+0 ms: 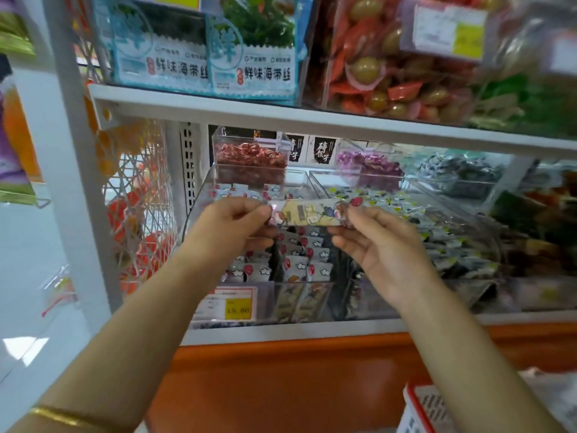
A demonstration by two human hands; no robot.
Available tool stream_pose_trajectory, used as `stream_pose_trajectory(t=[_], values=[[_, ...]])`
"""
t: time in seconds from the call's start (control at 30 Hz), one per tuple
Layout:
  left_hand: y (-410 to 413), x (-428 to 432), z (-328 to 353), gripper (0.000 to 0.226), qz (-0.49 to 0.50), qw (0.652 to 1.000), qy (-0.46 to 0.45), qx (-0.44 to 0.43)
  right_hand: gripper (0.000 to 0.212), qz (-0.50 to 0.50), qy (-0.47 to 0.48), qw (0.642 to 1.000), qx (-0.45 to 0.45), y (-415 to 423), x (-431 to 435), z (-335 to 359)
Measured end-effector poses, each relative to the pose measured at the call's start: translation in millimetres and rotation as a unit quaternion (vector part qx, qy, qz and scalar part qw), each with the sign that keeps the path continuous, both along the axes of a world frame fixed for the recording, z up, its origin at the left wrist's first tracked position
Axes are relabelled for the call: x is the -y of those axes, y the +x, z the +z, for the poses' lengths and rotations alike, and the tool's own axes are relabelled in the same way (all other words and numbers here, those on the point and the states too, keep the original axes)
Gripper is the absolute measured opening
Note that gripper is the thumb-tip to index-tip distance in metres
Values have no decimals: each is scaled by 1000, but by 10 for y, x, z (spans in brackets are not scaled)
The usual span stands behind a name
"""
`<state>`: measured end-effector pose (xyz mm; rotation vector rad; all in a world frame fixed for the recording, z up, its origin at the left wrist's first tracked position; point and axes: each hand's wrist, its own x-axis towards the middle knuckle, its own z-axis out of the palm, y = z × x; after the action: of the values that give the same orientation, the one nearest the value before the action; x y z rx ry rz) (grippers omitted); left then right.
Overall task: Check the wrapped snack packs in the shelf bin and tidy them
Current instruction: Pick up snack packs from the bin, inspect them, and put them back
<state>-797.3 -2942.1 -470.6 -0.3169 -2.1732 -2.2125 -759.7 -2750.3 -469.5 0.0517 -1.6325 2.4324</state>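
A long wrapped snack pack, yellowish with printed pictures and twisted ends, is held level above a clear shelf bin. My left hand pinches its left end and my right hand pinches its right end. Below them the bin holds several white and red wrapped snack packs standing in rows. More packs of the yellowish kind lean against the bin's front wall.
A yellow price tag is fixed to the bin's front left. A second clear bin of dark packs stands to the right. Small tubs of red and purple sweets sit behind. A white shelf board runs overhead.
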Motion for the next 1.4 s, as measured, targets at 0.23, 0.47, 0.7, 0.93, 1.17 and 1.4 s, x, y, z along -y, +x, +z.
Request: stream_pose_trajectory(t=[0.23, 0.47, 0.7, 0.93, 1.17, 1.4], values=[[-36, -49, 0, 14, -47, 978, 177, 103, 16, 79, -80, 993, 42, -3, -70, -60], [-45, -19, -24, 12, -57, 977, 188, 77, 23, 106, -133, 984, 45, -51, -31, -87], [-67, -12, -51, 20, -28, 977, 199, 72, 12, 41, -56, 997, -19, -79, -26, -91], [-38, -49, 9, 13, -120, 924, 323, 167, 15, 58, -167, 984, 10, -79, 37, -77], [-50, -46, -19, 12, -81, 977, 183, 73, 16, 0, -25, 999, -20, -104, -9, -149], [-29, -90, -59, 17, -36, 997, 63, 6, 14, -49, 118, 990, -57, -116, 7, -181]])
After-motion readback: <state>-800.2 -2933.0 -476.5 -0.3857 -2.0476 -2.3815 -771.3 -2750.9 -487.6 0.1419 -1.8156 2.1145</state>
